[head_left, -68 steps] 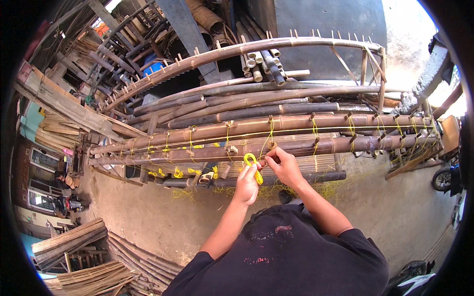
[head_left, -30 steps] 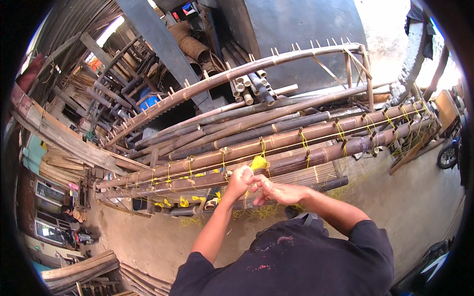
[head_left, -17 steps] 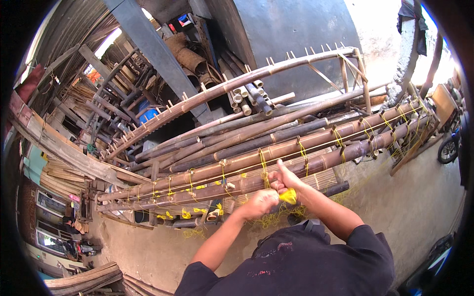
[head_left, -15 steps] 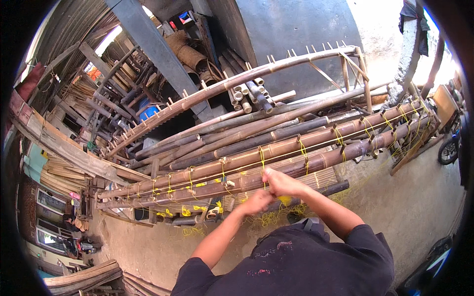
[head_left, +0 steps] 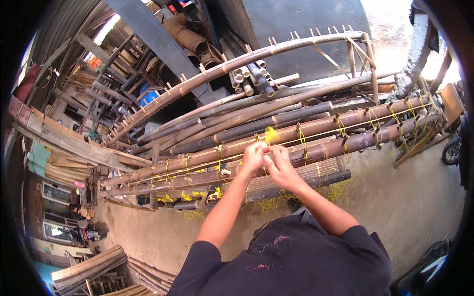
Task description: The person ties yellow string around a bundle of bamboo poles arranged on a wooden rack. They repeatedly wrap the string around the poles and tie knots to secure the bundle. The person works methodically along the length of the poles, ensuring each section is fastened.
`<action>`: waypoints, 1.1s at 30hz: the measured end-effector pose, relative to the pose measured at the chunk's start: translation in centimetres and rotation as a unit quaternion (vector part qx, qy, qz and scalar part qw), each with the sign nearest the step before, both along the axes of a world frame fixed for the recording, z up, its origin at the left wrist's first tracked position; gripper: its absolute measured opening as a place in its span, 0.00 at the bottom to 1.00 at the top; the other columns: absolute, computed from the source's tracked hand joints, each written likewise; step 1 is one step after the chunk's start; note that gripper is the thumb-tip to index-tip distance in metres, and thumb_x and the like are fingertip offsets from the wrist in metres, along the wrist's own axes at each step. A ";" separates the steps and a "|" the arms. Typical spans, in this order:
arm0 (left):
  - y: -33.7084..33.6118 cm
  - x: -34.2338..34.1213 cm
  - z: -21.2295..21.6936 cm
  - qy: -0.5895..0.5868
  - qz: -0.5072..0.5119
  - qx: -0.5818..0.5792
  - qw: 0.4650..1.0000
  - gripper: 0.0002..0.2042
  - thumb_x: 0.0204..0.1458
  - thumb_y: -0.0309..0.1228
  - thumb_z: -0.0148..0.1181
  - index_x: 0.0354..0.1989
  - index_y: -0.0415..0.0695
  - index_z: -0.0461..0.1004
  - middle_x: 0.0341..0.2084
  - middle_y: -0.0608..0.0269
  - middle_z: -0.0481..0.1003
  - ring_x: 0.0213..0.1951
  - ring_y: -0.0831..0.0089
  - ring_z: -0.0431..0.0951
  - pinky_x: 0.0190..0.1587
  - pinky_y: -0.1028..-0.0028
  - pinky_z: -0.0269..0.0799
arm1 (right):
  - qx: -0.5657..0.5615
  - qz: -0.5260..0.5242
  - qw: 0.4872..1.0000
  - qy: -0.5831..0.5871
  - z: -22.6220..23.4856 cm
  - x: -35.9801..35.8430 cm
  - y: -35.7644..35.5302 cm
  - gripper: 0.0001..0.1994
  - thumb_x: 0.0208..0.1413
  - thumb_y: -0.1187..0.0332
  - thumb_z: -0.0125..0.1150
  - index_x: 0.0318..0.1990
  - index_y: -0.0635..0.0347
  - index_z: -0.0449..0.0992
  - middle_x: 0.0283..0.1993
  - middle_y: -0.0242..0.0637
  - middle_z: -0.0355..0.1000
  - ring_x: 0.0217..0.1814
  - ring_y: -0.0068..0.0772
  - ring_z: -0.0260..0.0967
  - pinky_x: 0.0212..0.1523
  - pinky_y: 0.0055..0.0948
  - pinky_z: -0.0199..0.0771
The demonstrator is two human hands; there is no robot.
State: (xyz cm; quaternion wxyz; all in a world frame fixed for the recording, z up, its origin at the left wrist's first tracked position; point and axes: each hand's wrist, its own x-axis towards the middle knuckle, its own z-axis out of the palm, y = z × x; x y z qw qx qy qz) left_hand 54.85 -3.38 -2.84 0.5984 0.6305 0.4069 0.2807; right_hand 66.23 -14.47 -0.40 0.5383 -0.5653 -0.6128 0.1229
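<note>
My left hand [head_left: 252, 158] and my right hand [head_left: 281, 167] are close together over two long brown bamboo poles. The fingers of my left hand are closed on yellow string. My right hand has its thumb and fingers drawn together at the same string. Just beyond the fingertips is a small bundle of yellow string [head_left: 270, 134], over the far bamboo pole [head_left: 316, 128]. Along both poles are short pegs, and yellow string loops tie the far pole to the near bamboo pole [head_left: 326, 151]. My hands hide the poles beneath them.
Behind lies a stack of bamboo poles [head_left: 247, 116] under a curved pegged bamboo rail [head_left: 232, 69]. Below the near pole are a slatted bamboo panel [head_left: 316, 169], a dark pole [head_left: 326, 180], a handsaw [head_left: 213, 197] and tangled yellow string [head_left: 269, 203]. A motorbike wheel [head_left: 450, 150] stands far right.
Both hands have moved up and away from me. The yellow string bundle has passed from under my right hand to the far pole. My right hand has loosened from a fist.
</note>
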 end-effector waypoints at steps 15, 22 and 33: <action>-0.3 -5.7 -0.5 -0.194 0.261 -0.119 0.938 0.30 0.64 0.37 0.45 0.71 0.41 0.43 0.70 0.46 0.46 0.70 0.55 0.49 0.70 0.58 0.41 | -0.483 0.231 0.844 -0.029 -15.9 -1.1 -1.5 0.30 0.53 0.46 0.61 0.54 0.60 0.71 0.59 0.64 0.62 0.66 0.61 0.56 0.65 0.47 0.54; -14.1 -10.1 -8.7 -0.143 0.134 -0.326 0.925 0.15 0.62 0.28 0.50 0.54 0.32 0.66 0.44 0.49 0.75 0.48 0.63 0.78 0.51 0.64 0.74 | -0.451 0.567 0.671 0.158 -6.8 -3.5 -12.4 0.14 0.68 0.57 0.43 0.39 0.57 0.68 0.32 0.33 0.68 0.33 0.23 0.67 0.35 0.27 0.72; -25.3 -10.4 -9.0 0.144 -0.154 0.167 0.963 0.31 0.65 0.48 0.43 0.68 0.36 0.52 0.55 0.46 0.68 0.45 0.67 0.78 0.44 0.68 0.76 | -0.547 0.530 0.605 0.232 -0.3 0.4 -24.2 0.10 0.62 0.65 0.45 0.37 0.60 0.71 0.33 0.27 0.68 0.33 0.20 0.65 0.36 0.26 0.72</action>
